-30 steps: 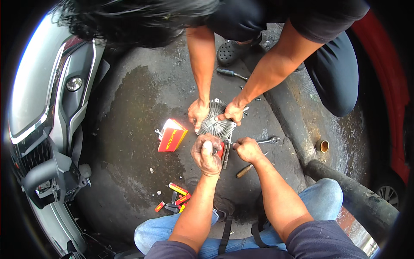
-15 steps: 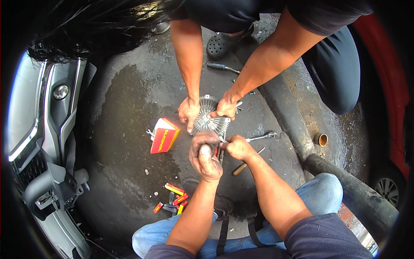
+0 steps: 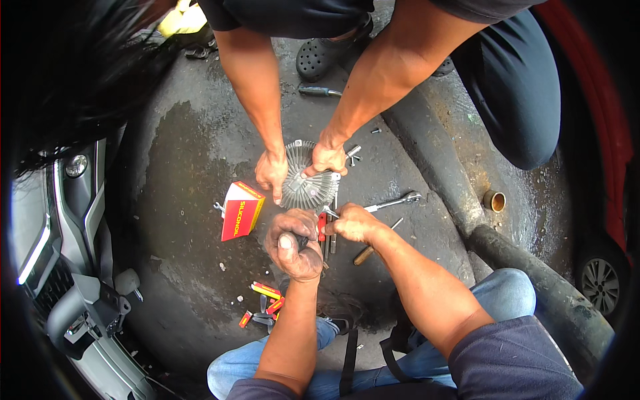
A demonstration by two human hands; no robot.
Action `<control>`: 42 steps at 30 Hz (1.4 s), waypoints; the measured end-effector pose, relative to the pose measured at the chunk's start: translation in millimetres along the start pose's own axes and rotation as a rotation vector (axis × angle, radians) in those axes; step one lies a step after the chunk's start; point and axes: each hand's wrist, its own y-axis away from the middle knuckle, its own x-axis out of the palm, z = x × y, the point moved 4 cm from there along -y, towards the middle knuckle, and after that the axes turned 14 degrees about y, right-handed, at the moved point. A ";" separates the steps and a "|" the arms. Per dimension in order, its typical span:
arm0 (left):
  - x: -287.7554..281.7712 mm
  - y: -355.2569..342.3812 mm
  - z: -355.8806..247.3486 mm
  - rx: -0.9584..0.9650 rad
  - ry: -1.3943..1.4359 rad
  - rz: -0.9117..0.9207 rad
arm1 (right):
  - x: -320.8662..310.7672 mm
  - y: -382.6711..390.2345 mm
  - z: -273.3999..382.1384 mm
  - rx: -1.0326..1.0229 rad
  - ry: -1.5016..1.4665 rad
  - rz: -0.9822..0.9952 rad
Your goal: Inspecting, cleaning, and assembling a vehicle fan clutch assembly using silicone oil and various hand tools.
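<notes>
A finned, round metal housing (image 3: pixel 309 183) lies on the dark ground, held down by a co-worker's two hands (image 3: pixel 272 170) (image 3: pixel 327 159). Just on my side of it, my left hand (image 3: pixel 293 245) is closed with its thumb up. Something dark shows inside its curled fingers, too covered to name. Beside it, my right hand (image 3: pixel 352 223) pinches a small red tool with a metal tip (image 3: pixel 323 227), close to the housing's near edge. Long metal bars (image 3: pixel 333 243) lie under and beside this tool; my hands partly cover them.
A red and yellow box (image 3: pixel 241 212) stands left of the housing. Small red and yellow packs (image 3: pixel 267 291) lie nearer me. To the right are a ratchet (image 3: pixel 393 201), a wooden-handled screwdriver (image 3: pixel 364 255) and a brass-coloured ring (image 3: pixel 494 201). A thick pipe (image 3: pixel 440 153) and a car bumper (image 3: pixel 73 233) flank the spot.
The view has shifted a little, and my left hand, blurred before, now shows clearly slightly farther left of my right hand. More of the red tool is visible. The co-worker still holds the housing.
</notes>
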 end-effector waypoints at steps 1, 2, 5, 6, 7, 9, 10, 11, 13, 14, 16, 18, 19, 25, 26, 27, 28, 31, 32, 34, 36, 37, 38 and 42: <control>2.5 -2.2 0.7 -0.010 -0.011 0.014 | 4.3 -2.5 -2.3 0.043 0.024 -0.044; 4.5 -3.8 0.7 -0.020 -0.024 0.028 | 8.5 -6.1 -5.4 0.085 0.047 -0.088; 17.6 -4.9 6.3 -0.031 -0.022 0.054 | 35.4 -34.3 -36.3 0.010 0.142 -0.117; 14.6 -5.6 5.4 -0.040 -0.028 0.053 | 38.2 -34.6 -33.8 -0.031 0.171 -0.142; 11.1 -7.3 4.5 -0.061 -0.012 0.060 | 41.4 -35.2 -33.6 -0.027 0.163 -0.137; 10.7 -8.8 5.0 -0.081 0.011 0.079 | 46.0 -35.4 -34.5 0.061 0.137 -0.115; 11.2 -9.3 5.1 -0.088 0.009 0.079 | 46.1 -34.4 -34.1 0.064 0.131 -0.113; 12.0 -9.5 5.1 -0.092 0.011 0.087 | 45.5 -33.2 -33.6 0.065 0.130 -0.121; 9.7 -10.5 0.9 -0.095 0.002 0.091 | 40.2 -25.9 -20.2 0.059 0.126 -0.122; 7.1 -10.4 -0.9 -0.100 -0.008 0.094 | 35.6 -18.5 -12.7 0.130 0.041 -0.108; 9.5 -9.7 2.0 -0.110 -0.003 0.099 | 33.3 -14.0 -17.9 0.217 -0.040 -0.101; 13.6 -9.4 3.2 -0.100 0.003 0.118 | 44.1 -21.8 -25.7 0.053 0.084 -0.175; 14.8 -9.9 4.5 -0.102 0.011 0.118 | 50.9 -24.2 -31.3 0.060 0.087 -0.178; 7.3 -13.7 1.1 -0.126 0.010 0.181 | 45.2 -11.1 -13.2 0.205 -0.220 -0.208; 5.5 -14.1 0.5 -0.132 0.010 0.178 | 50.5 -14.8 -15.3 0.200 -0.220 -0.209; 6.7 -13.7 2.3 -0.141 0.019 0.175 | 51.6 -16.9 -16.8 0.137 -0.136 -0.235; 9.1 -13.5 3.7 -0.141 0.025 0.177 | 52.7 -18.6 -18.6 0.073 -0.052 -0.260; 5.6 -12.3 3.5 -0.160 0.010 0.174 | 52.8 -13.7 -17.1 0.150 -0.189 -0.257; 3.4 -12.6 2.7 -0.163 0.016 0.185 | 52.9 -12.7 -12.4 0.148 -0.190 -0.249; 3.9 -12.8 2.4 -0.167 0.027 0.196 | 49.7 -9.2 -10.4 0.189 -0.276 -0.268; 4.0 -12.4 1.8 -0.170 0.024 0.205 | 48.3 -5.0 -7.3 0.202 -0.298 -0.275; 3.9 -12.7 1.6 -0.171 0.024 0.202 | 48.5 -3.9 -7.0 0.214 -0.319 -0.284; 3.9 -12.9 2.0 -0.186 0.029 0.209 | 50.0 -4.2 -6.9 0.216 -0.318 -0.281; 4.8 -13.7 3.7 -0.210 0.049 0.240 | 62.6 -5.4 -8.6 0.240 -0.404 -0.313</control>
